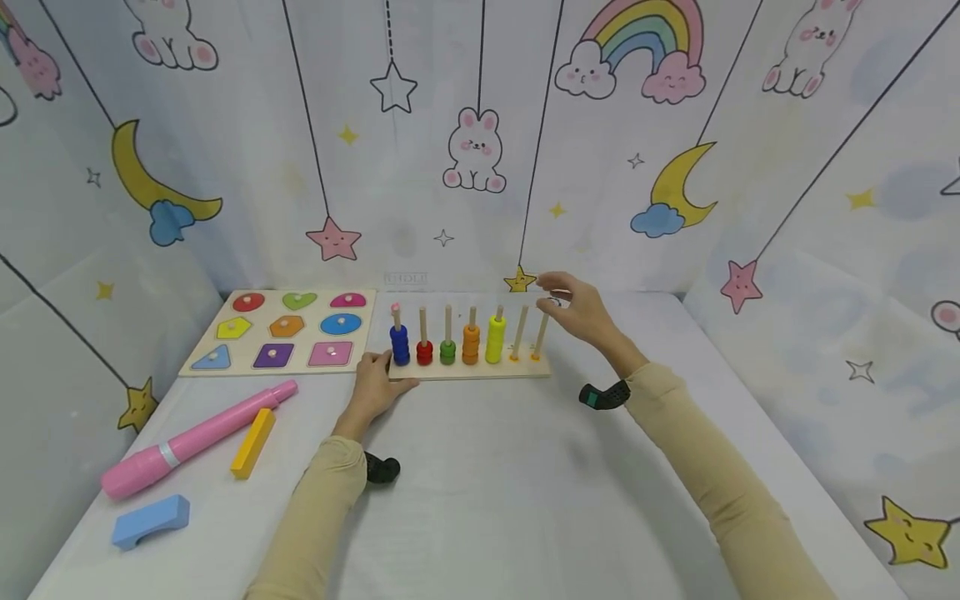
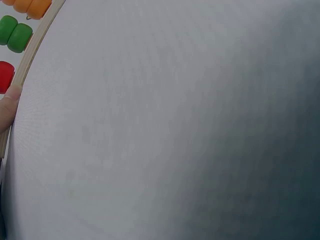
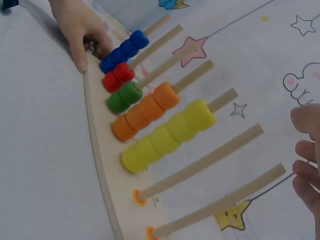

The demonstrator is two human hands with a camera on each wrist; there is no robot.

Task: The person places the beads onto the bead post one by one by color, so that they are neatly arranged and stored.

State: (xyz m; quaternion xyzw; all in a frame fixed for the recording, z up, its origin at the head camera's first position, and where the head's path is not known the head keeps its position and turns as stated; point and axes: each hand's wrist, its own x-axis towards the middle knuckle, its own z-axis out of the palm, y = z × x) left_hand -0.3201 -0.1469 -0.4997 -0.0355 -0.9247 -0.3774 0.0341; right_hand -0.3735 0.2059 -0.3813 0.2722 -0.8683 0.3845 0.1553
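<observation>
Right now the left hand [image 1: 372,386] is resting on the white surface [image 1: 487,483] with its fingers [image 3: 80,55] pressing against the near left corner of the wooden peg board [image 1: 468,372], just beside the blue rings [image 1: 400,344], and curling round nothing. Next along the board, the red rings [image 1: 424,352], green rings [image 1: 447,352], orange rings [image 1: 471,343] and yellow rings [image 1: 495,338] are sitting stacked on their own pegs, while the two rightmost pegs [image 1: 519,332] are standing bare. Above the last peg the right hand [image 1: 581,312] is hovering, its fingertips [image 3: 305,150] drawn together near the peg top around something small; what it is cannot be made out. Left of the peg board, a shape puzzle board [image 1: 281,331] is lying flat with its coloured pieces seated. Nearer the left edge of the surface, a pink toy tube [image 1: 191,439], a yellow block [image 1: 252,442] and a blue arch block [image 1: 151,520] are lying well apart from both hands.
</observation>
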